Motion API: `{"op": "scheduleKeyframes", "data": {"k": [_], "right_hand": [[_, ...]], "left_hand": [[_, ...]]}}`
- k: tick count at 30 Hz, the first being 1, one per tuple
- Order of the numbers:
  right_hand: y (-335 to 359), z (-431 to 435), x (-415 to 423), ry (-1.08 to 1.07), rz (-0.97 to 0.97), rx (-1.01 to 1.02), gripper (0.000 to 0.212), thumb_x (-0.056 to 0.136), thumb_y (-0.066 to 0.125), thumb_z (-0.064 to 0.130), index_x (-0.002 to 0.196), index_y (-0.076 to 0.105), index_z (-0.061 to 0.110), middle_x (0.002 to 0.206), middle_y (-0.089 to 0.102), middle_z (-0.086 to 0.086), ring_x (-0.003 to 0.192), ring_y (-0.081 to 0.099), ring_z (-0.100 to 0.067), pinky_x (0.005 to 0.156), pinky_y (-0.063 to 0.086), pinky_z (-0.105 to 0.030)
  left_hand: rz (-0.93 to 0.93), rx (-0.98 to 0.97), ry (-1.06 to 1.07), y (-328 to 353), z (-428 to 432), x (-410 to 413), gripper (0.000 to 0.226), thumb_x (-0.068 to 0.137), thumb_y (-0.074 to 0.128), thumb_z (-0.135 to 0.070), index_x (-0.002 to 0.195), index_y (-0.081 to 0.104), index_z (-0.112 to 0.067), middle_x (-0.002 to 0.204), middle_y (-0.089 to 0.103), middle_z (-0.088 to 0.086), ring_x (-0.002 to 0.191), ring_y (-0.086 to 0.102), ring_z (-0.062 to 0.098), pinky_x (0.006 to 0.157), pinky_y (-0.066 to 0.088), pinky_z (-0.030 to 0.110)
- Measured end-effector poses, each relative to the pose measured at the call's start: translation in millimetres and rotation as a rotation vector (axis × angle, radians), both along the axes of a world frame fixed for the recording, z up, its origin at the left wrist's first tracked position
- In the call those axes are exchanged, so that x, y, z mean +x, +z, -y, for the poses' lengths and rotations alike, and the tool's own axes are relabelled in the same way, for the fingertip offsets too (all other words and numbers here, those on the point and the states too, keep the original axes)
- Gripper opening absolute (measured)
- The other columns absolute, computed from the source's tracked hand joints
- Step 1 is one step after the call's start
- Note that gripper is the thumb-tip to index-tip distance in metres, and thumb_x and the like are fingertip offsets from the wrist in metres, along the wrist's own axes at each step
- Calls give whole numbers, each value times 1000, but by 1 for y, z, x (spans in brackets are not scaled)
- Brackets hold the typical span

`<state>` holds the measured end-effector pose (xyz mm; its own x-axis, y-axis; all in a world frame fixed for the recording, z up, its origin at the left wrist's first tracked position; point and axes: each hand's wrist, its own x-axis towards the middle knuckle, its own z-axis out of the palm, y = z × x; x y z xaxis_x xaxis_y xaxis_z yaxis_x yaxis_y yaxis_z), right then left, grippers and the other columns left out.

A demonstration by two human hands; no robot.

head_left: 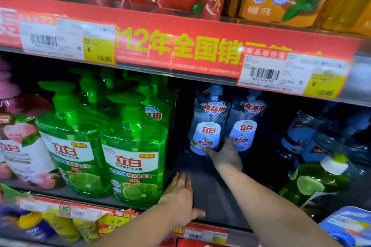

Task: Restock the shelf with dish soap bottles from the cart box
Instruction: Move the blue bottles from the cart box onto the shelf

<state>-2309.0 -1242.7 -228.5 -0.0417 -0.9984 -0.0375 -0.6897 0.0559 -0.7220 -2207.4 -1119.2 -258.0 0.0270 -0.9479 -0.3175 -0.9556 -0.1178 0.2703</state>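
Two clear dish soap bottles with blue-white labels stand side by side deep on the dark middle shelf [202,192]. My right hand [224,153] reaches far in and grips the base of the left clear bottle [208,120], thumb across its label; the right clear bottle [246,124] touches it. My left hand [180,196] lies flat, fingers spread, on the shelf's front, touching the side of the nearest green pump bottle [134,158]. The cart box is out of view.
Green pump bottles [68,142] fill the shelf's left part, pink peach bottles [18,146] beyond them. Right of the gap stand clear blue-labelled bottles [305,138] and a lime bottle [313,182]. A red price strip [180,50] overhangs. Bare shelf lies between my arms.
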Motion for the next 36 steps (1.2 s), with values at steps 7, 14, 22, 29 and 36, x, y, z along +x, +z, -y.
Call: {"op": "scheduleKeyframes", "data": {"k": [7,14,22,29,36], "right_hand": [[-6,1,-3,40,49,21,67,76,75,37,129,42,13,132,56,-8,115,58,-32,91,49,-40],[-2,13,-24,-34,137,-58,40,77,67,18,115,56,12,122,60,-8,103,59,-21,84,41,-24],[-8,31,-32,-136,130,-119,16,87,62,19,96,61,6,116,61,-18,110,56,-33,92,43,-33],[-10,22,-41,-154,118,-73,21,85,64,23,102,62,9,117,64,-14,112,58,-32,93,47,-36],[5,-25,-42,148,-322,-45,58,89,57,40,140,39,20,145,38,-10,132,39,-31,105,39,-38]], "left_hand": [[-3,14,9,1,0,-1,99,86,53,-55,149,-2,-2,159,-9,14,147,-10,27,121,0,35],[-8,-15,14,-2,1,0,100,85,54,-56,149,0,-2,159,-7,15,147,-8,27,121,0,33],[0,-17,10,-5,2,1,100,85,53,-58,149,1,-3,159,-7,15,147,-8,28,121,1,34],[23,5,3,-3,4,0,100,84,53,-58,149,1,-3,159,-6,14,147,-7,29,120,1,34],[48,9,-21,-1,4,-1,99,85,51,-60,149,3,-2,159,-2,15,147,-3,31,121,6,37]]}}
